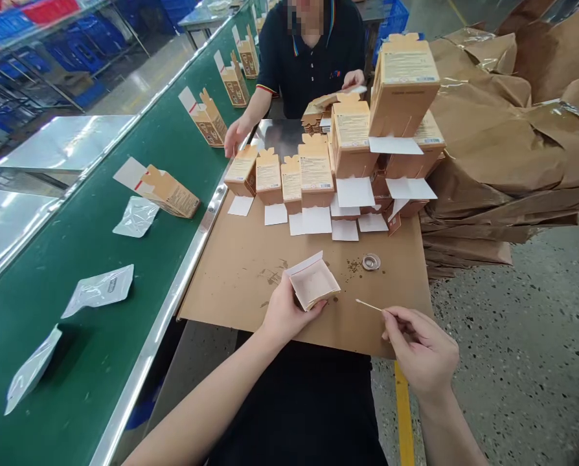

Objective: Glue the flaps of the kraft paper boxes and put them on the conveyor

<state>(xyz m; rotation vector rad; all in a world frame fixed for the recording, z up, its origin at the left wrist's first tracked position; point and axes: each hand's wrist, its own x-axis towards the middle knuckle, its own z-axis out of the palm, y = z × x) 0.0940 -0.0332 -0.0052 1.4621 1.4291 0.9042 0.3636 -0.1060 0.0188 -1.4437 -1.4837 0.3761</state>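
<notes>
My left hand [284,314] is wrapped round a small open carton [315,285], its pale inside facing up toward me and one flap raised. In my right hand [421,346] a thin cotton swab [368,305] is pinched between thumb and fingers, its tip pointing left toward the carton but apart from it. Just beyond the swab, a small round metal dish [371,261] lies on the cardboard-covered table [231,259], with dark specks and smears beside it.
Several open cartons [316,175] stand stacked across the table's back. A green conveyor belt [163,259] on the left carries cartons and silvery pouches [100,290]. A co-worker [313,52] sits opposite, one hand near the belt. Brown paper stacks [508,155] stand at right.
</notes>
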